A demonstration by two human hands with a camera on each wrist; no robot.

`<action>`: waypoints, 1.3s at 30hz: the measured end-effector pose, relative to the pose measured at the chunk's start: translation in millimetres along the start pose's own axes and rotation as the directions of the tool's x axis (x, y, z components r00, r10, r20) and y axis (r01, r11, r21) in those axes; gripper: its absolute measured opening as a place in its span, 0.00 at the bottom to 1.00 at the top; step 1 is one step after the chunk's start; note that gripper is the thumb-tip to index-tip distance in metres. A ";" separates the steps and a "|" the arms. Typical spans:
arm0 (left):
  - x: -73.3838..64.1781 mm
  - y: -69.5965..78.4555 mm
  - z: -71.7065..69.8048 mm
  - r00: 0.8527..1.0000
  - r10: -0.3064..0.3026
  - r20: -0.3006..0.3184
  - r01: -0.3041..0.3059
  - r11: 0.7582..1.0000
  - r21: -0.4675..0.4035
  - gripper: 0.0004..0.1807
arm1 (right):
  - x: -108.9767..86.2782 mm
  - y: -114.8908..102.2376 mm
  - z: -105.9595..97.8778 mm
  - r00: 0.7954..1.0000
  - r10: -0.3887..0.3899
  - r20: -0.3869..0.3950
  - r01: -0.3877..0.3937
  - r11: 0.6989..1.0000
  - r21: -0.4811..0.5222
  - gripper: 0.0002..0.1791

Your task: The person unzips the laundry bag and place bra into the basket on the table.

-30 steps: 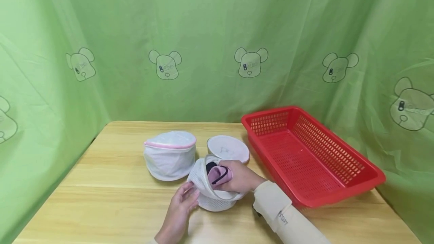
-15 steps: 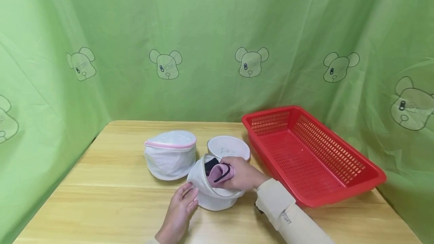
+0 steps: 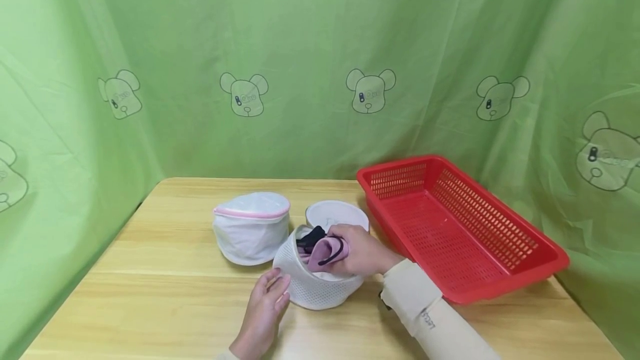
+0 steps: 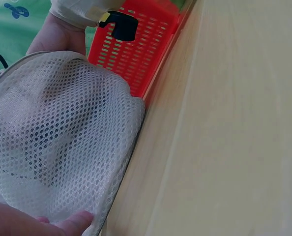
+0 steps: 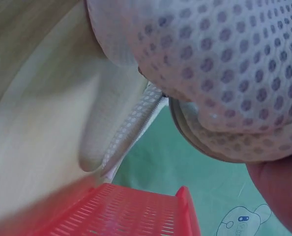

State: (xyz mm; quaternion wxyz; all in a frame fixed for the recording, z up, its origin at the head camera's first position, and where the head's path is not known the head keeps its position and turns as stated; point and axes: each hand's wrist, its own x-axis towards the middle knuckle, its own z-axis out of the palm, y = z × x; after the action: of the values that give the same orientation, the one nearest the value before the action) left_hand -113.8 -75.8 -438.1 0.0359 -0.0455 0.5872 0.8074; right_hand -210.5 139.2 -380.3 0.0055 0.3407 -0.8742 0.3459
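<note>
A white mesh laundry bag (image 3: 320, 291) stands on the table, its mouth tilted up toward the back right. My right hand (image 3: 365, 250) is at the mouth and grips a pink cloth garment (image 3: 327, 253) with black trim, partly inside the bag. Some black fabric (image 3: 311, 236) shows beside it. My left hand (image 3: 265, 307) touches the bag's left side with relaxed fingers. Close up in the left wrist view, a fingertip (image 4: 81, 220) rests on the mesh. The right wrist view shows mostly mesh (image 5: 219, 64), hiding that hand's fingers.
A white zippered bag (image 3: 252, 235) with a pink zip stands at the back left. Behind the mesh bag lies a round white bag (image 3: 337, 214). At the right is a red perforated basket (image 3: 440, 232). Green curtain (image 3: 305, 32) surrounds the wooden table (image 3: 165, 271).
My right hand has shifted slightly up and right with the pink garment. More black fabric shows, and the bag's folded front wall has risen. The left hand has barely moved.
</note>
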 end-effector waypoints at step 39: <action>0.0 -0.8 -1.2 1.000 0.006 0.012 -0.006 1.000 0.009 0.36 | 1.7 -16.4 -35.3 0.978 -0.161 -0.134 0.159 0.987 -0.024 0.20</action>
State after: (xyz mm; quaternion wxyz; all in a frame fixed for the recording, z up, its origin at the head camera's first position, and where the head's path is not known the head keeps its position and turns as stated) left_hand -113.6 -76.7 -439.2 0.0369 -0.0388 0.5909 0.8050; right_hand -209.9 151.0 -343.1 0.0949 0.3855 -0.8438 0.3610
